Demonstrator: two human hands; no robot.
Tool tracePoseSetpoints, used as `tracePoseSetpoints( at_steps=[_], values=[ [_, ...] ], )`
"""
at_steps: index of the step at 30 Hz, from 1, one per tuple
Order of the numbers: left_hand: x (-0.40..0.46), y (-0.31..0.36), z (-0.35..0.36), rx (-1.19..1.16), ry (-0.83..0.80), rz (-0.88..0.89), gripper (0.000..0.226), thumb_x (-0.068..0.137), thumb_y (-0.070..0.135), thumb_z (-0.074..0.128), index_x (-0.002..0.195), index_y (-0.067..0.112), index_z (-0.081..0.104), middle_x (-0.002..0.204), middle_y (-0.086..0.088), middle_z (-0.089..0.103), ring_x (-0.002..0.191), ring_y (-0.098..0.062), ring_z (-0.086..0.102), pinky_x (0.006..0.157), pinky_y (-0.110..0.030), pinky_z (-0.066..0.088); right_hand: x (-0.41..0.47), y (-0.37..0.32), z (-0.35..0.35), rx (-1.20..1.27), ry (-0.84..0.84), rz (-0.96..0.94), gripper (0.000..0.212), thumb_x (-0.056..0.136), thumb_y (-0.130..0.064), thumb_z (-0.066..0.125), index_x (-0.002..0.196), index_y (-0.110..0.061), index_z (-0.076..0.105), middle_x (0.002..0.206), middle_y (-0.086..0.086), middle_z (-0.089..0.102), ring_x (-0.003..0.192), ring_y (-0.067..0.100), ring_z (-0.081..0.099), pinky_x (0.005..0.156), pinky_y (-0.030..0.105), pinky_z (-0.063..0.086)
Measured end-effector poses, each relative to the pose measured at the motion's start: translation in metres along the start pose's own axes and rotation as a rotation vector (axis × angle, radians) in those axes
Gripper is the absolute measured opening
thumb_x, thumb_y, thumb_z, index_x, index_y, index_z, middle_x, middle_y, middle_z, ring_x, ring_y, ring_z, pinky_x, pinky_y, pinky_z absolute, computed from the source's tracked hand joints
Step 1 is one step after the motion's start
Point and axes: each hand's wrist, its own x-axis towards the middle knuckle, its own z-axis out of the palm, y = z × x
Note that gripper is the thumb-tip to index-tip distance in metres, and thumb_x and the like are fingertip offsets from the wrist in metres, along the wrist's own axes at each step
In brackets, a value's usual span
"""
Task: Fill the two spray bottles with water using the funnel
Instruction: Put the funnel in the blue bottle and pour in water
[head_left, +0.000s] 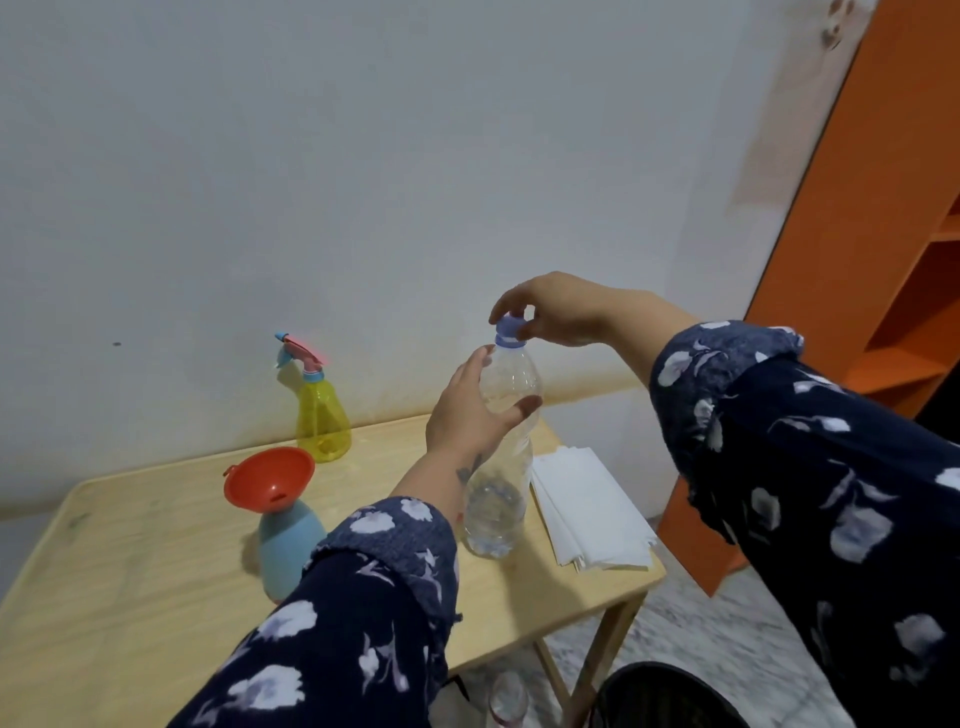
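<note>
While the left hand (470, 415) wraps thumb and fingers round the upper body of a clear plastic water bottle (501, 467), the right hand (556, 312) sits directly above it, its fingertips pinching the bottle's pale blue cap (508, 331). Both grips are thus closed on something: the left on the bottle, the right on the cap, which is on the neck. The bottle stands upright on the light wooden surface (130, 561), with water showing in its lower part. Left of the left grip and lower down, a blue spray bottle (288, 545) stands with a red funnel (267, 478) seated in its mouth, the funnel tilted; the left sleeve (363, 597) covers part of the bottle's base. Farther off from that grip, against the wall, stands a yellow spray bottle (322, 415) with its pink and blue trigger head (301, 353) on. Just right of the held bottle, below the right grip, lies a stack of white paper napkins (587, 509) near the edge. An orange shelf unit (883, 208) rises behind the right forearm. Another clear bottle (508, 696) shows on the floor under the surface.
</note>
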Motion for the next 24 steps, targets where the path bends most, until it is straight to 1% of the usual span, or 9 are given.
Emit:
tracePoseSetpoints(
  at_steps=[4, 7, 9, 11, 13, 16, 20, 22, 24],
  values=[
    [0.0, -0.001, 0.002, -0.009, 0.0, 0.012, 0.086, 0.075, 0.055, 0.074, 0.145, 0.034, 0.029, 0.147, 0.012, 0.042, 0.129, -0.018, 0.047, 0.09, -0.029, 0.04, -0.004, 0.009, 0.011, 0.138, 0.095, 0.003, 0.031, 0.096, -0.011, 0.047, 0.121, -0.024, 0.059, 0.125, -0.001, 0.056, 0.091, 0.013, 0.044, 0.081, 0.023, 0.031],
    [0.001, -0.003, 0.0, -0.02, -0.005, 0.022, 0.084, 0.074, 0.055, 0.074, 0.144, 0.035, 0.031, 0.145, 0.012, 0.043, 0.127, -0.017, 0.047, 0.09, -0.03, 0.042, -0.007, 0.017, 0.009, 0.18, 0.17, 0.06, 0.032, 0.095, -0.011, 0.048, 0.124, -0.021, 0.056, 0.124, 0.002, 0.055, 0.093, 0.015, 0.045, 0.081, 0.023, 0.032],
    [0.001, -0.005, 0.001, -0.039, -0.007, 0.025, 0.083, 0.074, 0.053, 0.075, 0.143, 0.035, 0.032, 0.144, 0.012, 0.043, 0.126, -0.015, 0.047, 0.09, -0.029, 0.041, -0.012, 0.024, 0.015, 0.203, 0.198, 0.12, 0.032, 0.095, -0.016, 0.05, 0.127, -0.018, 0.055, 0.124, 0.006, 0.056, 0.097, 0.019, 0.049, 0.081, 0.025, 0.034],
    [0.0, -0.005, 0.002, -0.054, -0.004, 0.03, 0.083, 0.075, 0.051, 0.076, 0.143, 0.034, 0.032, 0.144, 0.012, 0.043, 0.125, -0.014, 0.047, 0.091, -0.029, 0.041, -0.019, 0.031, 0.035, 0.225, 0.199, 0.191, 0.034, 0.094, -0.019, 0.054, 0.128, -0.015, 0.055, 0.124, 0.009, 0.057, 0.108, 0.024, 0.053, 0.083, 0.025, 0.035],
    [0.001, -0.005, 0.003, -0.056, 0.0, 0.036, 0.084, 0.075, 0.05, 0.076, 0.144, 0.033, 0.032, 0.143, 0.012, 0.043, 0.125, -0.013, 0.048, 0.092, -0.028, 0.041, -0.028, 0.04, 0.068, 0.264, 0.177, 0.264, 0.035, 0.091, -0.019, 0.059, 0.126, -0.013, 0.057, 0.123, 0.012, 0.06, 0.11, 0.026, 0.055, 0.083, 0.026, 0.037],
    [0.001, -0.006, 0.004, -0.058, 0.006, 0.049, 0.084, 0.075, 0.048, 0.076, 0.144, 0.032, 0.032, 0.143, 0.011, 0.043, 0.125, -0.011, 0.047, 0.09, -0.026, 0.038, -0.043, 0.049, 0.125, 0.346, 0.098, 0.37, 0.034, 0.089, -0.022, 0.063, 0.121, -0.012, 0.061, 0.117, 0.013, 0.064, 0.103, 0.027, 0.059, 0.078, 0.025, 0.038],
    [-0.001, -0.009, 0.008, -0.072, 0.019, 0.059, 0.082, 0.077, 0.047, 0.075, 0.144, 0.031, 0.031, 0.143, 0.011, 0.043, 0.124, -0.009, 0.047, 0.089, -0.023, 0.035, -0.064, 0.045, 0.205, 0.36, -0.062, 0.441, 0.036, 0.085, -0.022, 0.065, 0.119, -0.008, 0.065, 0.117, 0.013, 0.065, 0.108, 0.028, 0.059, 0.089, 0.03, 0.044],
    [-0.001, -0.009, 0.009, -0.08, 0.026, 0.064, 0.081, 0.077, 0.046, 0.075, 0.143, 0.031, 0.032, 0.142, 0.011, 0.043, 0.122, -0.008, 0.047, 0.089, -0.023, 0.035, -0.076, 0.04, 0.244, 0.415, -0.12, 0.484, 0.039, 0.086, -0.023, 0.063, 0.123, -0.009, 0.061, 0.118, 0.012, 0.064, 0.109, 0.028, 0.058, 0.089, 0.031, 0.044],
    [-0.001, -0.01, 0.01, -0.09, 0.03, 0.072, 0.08, 0.077, 0.045, 0.076, 0.143, 0.032, 0.032, 0.141, 0.011, 0.043, 0.119, -0.005, 0.046, 0.089, -0.022, 0.035, -0.085, 0.034, 0.276, 0.436, -0.141, 0.502, 0.034, 0.087, -0.024, 0.061, 0.119, -0.011, 0.062, 0.115, 0.011, 0.064, 0.107, 0.028, 0.059, 0.088, 0.032, 0.046]
  ],
)
